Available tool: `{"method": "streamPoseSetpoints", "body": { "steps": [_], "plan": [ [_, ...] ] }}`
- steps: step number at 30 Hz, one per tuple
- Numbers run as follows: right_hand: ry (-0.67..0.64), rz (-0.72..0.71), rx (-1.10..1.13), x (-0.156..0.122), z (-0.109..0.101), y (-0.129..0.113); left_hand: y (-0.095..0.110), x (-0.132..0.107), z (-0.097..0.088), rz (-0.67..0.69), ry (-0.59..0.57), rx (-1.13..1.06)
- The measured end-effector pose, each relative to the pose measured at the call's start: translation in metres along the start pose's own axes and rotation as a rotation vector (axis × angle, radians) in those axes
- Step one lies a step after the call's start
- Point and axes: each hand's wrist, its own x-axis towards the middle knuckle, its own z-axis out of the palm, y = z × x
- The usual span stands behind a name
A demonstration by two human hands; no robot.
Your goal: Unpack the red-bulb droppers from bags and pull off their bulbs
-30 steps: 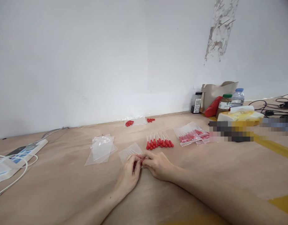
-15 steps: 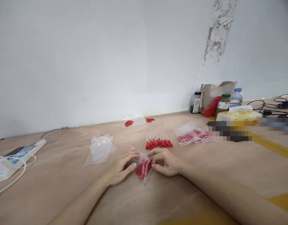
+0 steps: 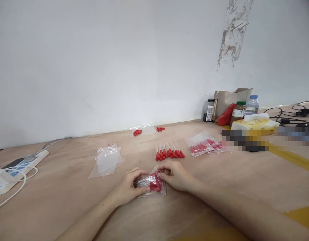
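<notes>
Left hand [image 3: 134, 187] has the bag [image 3: 153, 183] gripped at 9 o'clock, right hand [image 3: 175, 175] pinching its 1 o'clock edge; loose droppers [image 3: 170, 153] further out at 1, flat bags [image 3: 108, 160] around 10.

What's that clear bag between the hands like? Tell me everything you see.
The clear bag looks like thin, shiny, creased plastic. Several red bulbs show through at its right, with paler stems leftward. It's on or near the tabletop, the left hand around its left end, the right hand pinching its upper right edge. Whether it's sealed, I can't tell.
</notes>
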Motion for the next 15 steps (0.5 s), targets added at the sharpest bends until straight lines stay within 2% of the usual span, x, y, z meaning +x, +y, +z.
{"method": "streamPoseSetpoints", "body": {
  "steps": [3,7,11,15],
  "plan": [
    [-0.089,0.031,0.039,-0.0002,0.0007,-0.0016,0.0034,0.0006,-0.0002,0.012,-0.003,-0.022],
    [-0.105,0.069,0.072,0.0003,0.0003,0.001,0.0053,0.0013,-0.0013,0.009,-0.002,-0.017],
    [-0.152,-0.008,0.018,0.0026,-0.0038,0.001,0.0034,0.0018,-0.0009,-0.022,-0.015,0.002],
    [-0.235,-0.095,-0.067,0.0053,-0.0069,0.0001,0.0038,0.0019,-0.0011,0.005,-0.009,0.015]
  ]
}}
